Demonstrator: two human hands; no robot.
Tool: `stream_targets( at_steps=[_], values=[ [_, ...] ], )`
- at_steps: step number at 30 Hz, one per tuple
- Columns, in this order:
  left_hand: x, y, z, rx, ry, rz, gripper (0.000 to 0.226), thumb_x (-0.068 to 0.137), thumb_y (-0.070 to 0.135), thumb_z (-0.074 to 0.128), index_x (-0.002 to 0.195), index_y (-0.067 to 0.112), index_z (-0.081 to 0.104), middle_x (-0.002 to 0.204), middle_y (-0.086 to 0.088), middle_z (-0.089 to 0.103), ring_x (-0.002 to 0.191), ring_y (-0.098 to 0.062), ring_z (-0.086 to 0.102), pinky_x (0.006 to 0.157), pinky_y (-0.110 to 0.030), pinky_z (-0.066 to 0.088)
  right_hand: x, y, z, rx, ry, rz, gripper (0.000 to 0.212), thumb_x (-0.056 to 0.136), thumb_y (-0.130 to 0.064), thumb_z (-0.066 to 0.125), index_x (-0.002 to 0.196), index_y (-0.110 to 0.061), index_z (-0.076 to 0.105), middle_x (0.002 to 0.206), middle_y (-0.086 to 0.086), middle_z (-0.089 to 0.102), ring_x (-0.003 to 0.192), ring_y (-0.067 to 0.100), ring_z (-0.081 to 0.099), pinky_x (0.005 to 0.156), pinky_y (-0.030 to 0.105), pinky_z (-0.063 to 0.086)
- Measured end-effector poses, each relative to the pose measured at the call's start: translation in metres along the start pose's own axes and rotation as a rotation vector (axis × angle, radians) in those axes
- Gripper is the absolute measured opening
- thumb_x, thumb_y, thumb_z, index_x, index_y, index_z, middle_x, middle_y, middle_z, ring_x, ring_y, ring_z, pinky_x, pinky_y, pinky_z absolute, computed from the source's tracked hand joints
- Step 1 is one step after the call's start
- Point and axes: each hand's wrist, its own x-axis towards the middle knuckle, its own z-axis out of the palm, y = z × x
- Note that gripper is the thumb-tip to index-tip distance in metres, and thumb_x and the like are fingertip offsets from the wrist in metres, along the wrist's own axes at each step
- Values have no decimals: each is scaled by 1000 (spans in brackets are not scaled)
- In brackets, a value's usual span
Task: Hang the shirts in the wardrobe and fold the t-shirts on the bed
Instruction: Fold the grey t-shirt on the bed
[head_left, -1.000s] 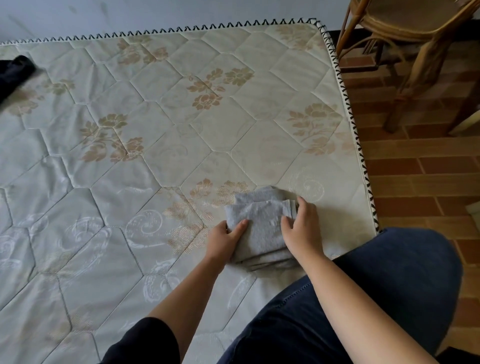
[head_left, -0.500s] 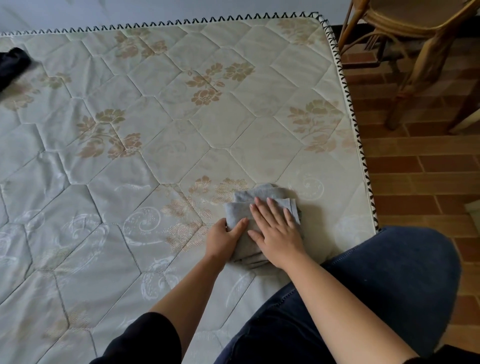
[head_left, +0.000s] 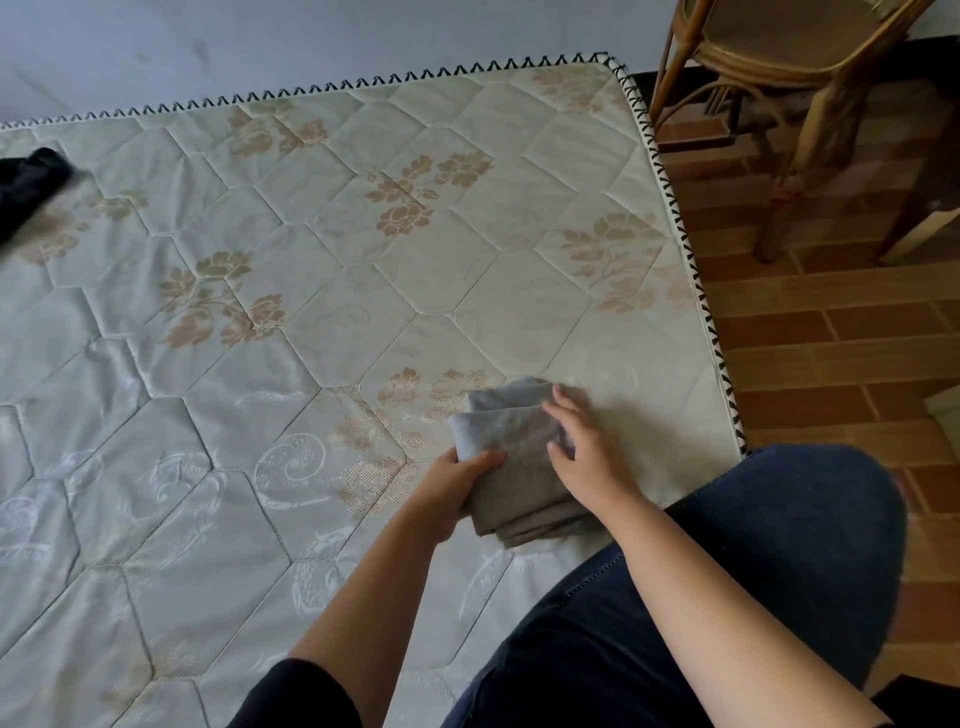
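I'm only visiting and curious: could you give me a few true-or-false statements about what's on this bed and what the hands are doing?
1. The grey t-shirt lies folded into a small bundle on the mattress. True.
2. The left hand is clear of the t-shirt. False: it grips the shirt's left edge.
3. A black garment lies at the mattress's far left. True.
4. The chair stands on the mattress. False: it stands on the brick floor beside it.
5. The right hand holds a hanger. False: it is on the shirt's right side, and no hanger is visible.
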Motion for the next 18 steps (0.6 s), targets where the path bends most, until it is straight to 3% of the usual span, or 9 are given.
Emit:
stream_targets(
  at_steps=[3,5,7,9,12,14,18],
  values=[
    [-10,15,11,-108,-108,-3,23,89,17,59,111,10,53,109,-14,61,98,-28,60,76,-38,54,-4,0,-7,22,68,92,61,89,-17,61,144,-19,34,156,-5,19,145,15,8,116,47,20],
    [-18,23,22,-124,-133,9,18,90,15,56,107,10,54,104,-14,61,92,-27,61,71,-38,54,-7,-5,-14,210,72,254,66,90,-23,62,146,-17,29,153,1,27,141,18,25,114,36,26],
    [-25,31,33,-131,-172,53,20,90,13,53,109,8,55,102,-14,63,91,-27,62,71,-38,56,-11,-11,-26,444,120,399,61,89,-29,62,142,-16,35,140,5,45,124,20,46,100,30,39],
    [-35,40,42,-149,-216,88,22,90,13,52,110,8,56,98,-13,65,87,-26,64,67,-37,57,-16,-17,-40,626,170,489,54,86,-37,64,132,-16,45,127,6,55,107,19,55,87,31,45],
    [-52,53,57,-156,-300,111,28,81,15,59,108,9,57,91,-11,67,82,-25,66,59,-34,56,-29,-20,-67,861,164,571,56,77,-48,67,120,-15,54,112,4,63,98,18,60,77,32,50],
    [-63,61,70,-135,-361,106,37,72,19,68,107,9,58,89,-10,68,82,-26,66,61,-37,56,-40,-19,-88,1013,113,584,62,68,-50,67,119,-16,57,108,4,67,100,19,62,76,33,50],
    [-82,72,106,-112,-472,77,44,67,27,65,107,8,60,86,-10,71,80,-27,68,71,-40,54,-72,-18,-135,1202,100,612,45,68,-42,63,106,-18,63,94,3,73,97,21,63,76,36,49]
  ],
)
